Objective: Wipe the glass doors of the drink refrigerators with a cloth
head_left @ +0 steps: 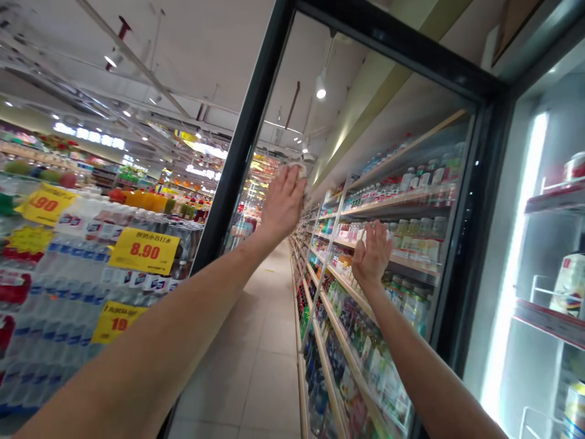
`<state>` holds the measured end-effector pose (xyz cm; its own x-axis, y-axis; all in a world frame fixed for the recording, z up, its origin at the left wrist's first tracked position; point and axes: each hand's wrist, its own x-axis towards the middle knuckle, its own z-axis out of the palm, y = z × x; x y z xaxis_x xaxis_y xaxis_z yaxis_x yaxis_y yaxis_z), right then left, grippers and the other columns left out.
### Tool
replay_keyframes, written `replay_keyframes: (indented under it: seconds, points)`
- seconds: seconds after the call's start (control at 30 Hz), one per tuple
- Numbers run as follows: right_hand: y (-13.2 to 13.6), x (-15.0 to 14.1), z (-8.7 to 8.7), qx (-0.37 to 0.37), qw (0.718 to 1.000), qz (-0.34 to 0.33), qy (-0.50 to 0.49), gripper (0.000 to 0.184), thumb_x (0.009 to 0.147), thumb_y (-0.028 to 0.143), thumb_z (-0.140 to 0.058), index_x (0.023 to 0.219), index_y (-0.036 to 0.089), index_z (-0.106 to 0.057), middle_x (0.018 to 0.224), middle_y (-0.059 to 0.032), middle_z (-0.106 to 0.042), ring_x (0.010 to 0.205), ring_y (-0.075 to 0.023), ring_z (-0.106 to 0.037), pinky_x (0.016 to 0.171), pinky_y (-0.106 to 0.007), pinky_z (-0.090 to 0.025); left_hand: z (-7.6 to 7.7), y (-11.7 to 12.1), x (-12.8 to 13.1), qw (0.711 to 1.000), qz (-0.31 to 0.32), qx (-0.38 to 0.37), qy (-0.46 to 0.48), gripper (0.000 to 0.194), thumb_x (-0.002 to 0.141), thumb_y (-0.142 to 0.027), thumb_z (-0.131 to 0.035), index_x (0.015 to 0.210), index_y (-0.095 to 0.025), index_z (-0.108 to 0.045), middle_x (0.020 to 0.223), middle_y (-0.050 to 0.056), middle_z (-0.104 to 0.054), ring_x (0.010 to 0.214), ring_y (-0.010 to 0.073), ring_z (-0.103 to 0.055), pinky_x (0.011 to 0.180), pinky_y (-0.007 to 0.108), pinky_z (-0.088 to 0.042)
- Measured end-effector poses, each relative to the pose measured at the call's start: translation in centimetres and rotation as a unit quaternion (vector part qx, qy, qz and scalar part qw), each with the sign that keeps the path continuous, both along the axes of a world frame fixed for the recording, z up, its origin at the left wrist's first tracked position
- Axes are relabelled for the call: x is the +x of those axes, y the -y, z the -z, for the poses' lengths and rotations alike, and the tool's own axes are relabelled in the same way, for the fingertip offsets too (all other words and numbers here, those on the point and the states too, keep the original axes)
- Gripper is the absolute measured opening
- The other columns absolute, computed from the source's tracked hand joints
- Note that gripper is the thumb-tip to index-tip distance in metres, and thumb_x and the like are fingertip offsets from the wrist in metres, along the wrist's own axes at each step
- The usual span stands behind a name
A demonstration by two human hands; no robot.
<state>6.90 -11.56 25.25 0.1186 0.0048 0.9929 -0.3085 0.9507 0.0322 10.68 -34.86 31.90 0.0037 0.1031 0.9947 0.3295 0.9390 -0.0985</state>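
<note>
Head view: black-framed, clear glass door [250, 122] stands open beside lit, white-walled fridge [555, 200]. Left hand [281, 204] up at the pane, fingers extended, unclenched, over small whitish item [301, 169], material unclear. Right hand [372, 253] lower, by glass, fingers released. Looks underway; share done or left, can't tell.

So there's just the one view here, worn on the head, meaning no second view to share anything with. It looks forward from behind both outstretched arms, pretty close to an open glass door [347, 36] and facing through the pane down a store aisle [256, 341]. The picture leans a bit, with plenty of ceiling [205, 36] up top, stacked bottles [59, 305] off left and a lit fridge [516, 262] right beside it.
</note>
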Motion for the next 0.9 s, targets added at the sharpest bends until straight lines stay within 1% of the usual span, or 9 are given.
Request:
replay_keyframes:
  seconds: [0.13,0.2,0.27,0.37,0.43,0.53,0.67,0.77,0.9]
  points:
    - [-0.2,-0.2,0.1,-0.001,1.0,-0.01,-0.003,0.047,0.087,0.03,-0.029,0.13,0.017,-0.043,0.14,-0.0107,-0.038,0.133,-0.0232,-0.028,0.106,-0.049,-0.021,4.0,-5.9,-0.6,0.966,-0.002,-0.257,-0.013,0.039,0.089,-0.023,-0.034,0.127,-0.018,-0.044,0.144,0.006,-0.033,0.135,0.0226,-0.022,0.11,0.041,-0.022]
    - [-0.3,-0.2,0.1,0.0,1.0,-0.02,-0.005,0.047,0.087,0.029,-0.028,0.13,0.016,-0.043,0.139,-0.0112,-0.04,0.133,-0.023,-0.028,0.107,-0.048,-0.021,4.4,-6.9,-0.9,0.944,-0.006,-0.33,-0.02,0.039,0.089,-0.023,-0.035,0.128,-0.02,-0.042,0.143,0.004,-0.034,0.134,0.0202,-0.024,0.11,0.039,-0.023]
    - [-0.3,-0.3,0.2,0.002,0.999,-0.032,-0.008,0.048,0.087,0.028,-0.027,0.131,0.016,-0.041,0.138,-0.0114,-0.041,0.133,-0.0223,-0.028,0.107,-0.048,-0.021,3.1,-5.3,-1.0,0.957,-0.013,-0.289,-0.017,0.042,0.089,-0.022,-0.035,0.13,-0.019,-0.04,0.144,0.005,-0.033,0.135,0.0209,-0.023,0.109,0.039,-0.023]
    - [-0.3,-0.3,0.3,0.001,0.999,-0.046,-0.015,0.049,0.087,0.027,-0.027,0.133,0.017,-0.037,0.137,-0.0111,-0.042,0.133,-0.0217,-0.029,0.107,-0.048,-0.021,-0.2,-0.4,-0.9,0.994,-0.012,-0.107,-0.027,0.043,0.088,-0.023,-0.035,0.13,-0.018,-0.039,0.144,0.01,-0.03,0.136,0.0248,-0.019,0.109,0.044,-0.022]
    - [-0.4,-0.3,0.3,-0.002,0.998,-0.052,-0.02,0.049,0.087,0.026,-0.027,0.134,0.017,-0.036,0.136,-0.0111,-0.044,0.132,-0.0219,-0.03,0.107,-0.048,-0.021,-0.9,1.9,-0.9,0.999,0.002,-0.028,-0.045,0.042,0.088,-0.024,-0.035,0.129,-0.021,-0.04,0.144,0.008,-0.031,0.136,0.0249,-0.018,0.109,0.046,-0.021]
    - [-0.7,-0.3,0.3,-0.002,0.997,-0.068,-0.035,0.049,0.087,0.026,-0.027,0.135,0.016,-0.035,0.133,-0.0122,-0.047,0.131,-0.0224,-0.033,0.106,-0.048,-0.023,1.4,1.1,-0.9,0.999,0.015,-0.031,-0.039,0.042,0.087,-0.022,-0.035,0.128,-0.018,-0.041,0.143,0.01,-0.031,0.136,0.0253,-0.017,0.11,0.046,-0.021]
    - [0.2,0.6,0.8,0.059,0.99,-0.114,-0.059,0.05,0.086,0.026,-0.027,0.135,0.016,-0.033,0.136,-0.0133,-0.042,0.13,-0.0239,-0.034,0.106,-0.051,-0.023,5.8,-4.5,-1.3,0.992,0.041,-0.122,0.004,0.049,0.088,-0.02,-0.03,0.137,-0.013,-0.025,0.144,0.01,-0.031,0.137,0.0202,-0.016,0.111,0.041,-0.022]
    - [2.8,1.8,1.2,0.125,0.973,-0.189,-0.036,0.051,0.087,0.026,-0.023,0.137,0.018,-0.027,0.139,-0.0115,-0.038,0.129,-0.022,-0.036,0.104,-0.048,-0.031,6.5,-6.9,-1.3,0.993,0.071,-0.094,0.031,0.052,0.089,-0.021,-0.023,0.14,-0.01,-0.014,0.146,0.01,-0.027,0.136,0.016,-0.017,0.111,0.034,-0.023]
    - [7.0,2.8,0.8,0.107,0.961,-0.255,0.007,0.052,0.089,0.027,-0.018,0.14,0.017,-0.019,0.14,-0.0099,-0.036,0.131,-0.0171,-0.033,0.105,-0.041,-0.034,6.3,-4.5,0.0,0.988,0.091,-0.12,0.026,0.058,0.089,-0.029,-0.024,0.141,-0.013,-0.003,0.148,0.01,-0.021,0.137,0.0149,-0.011,0.113,0.036,-0.016]
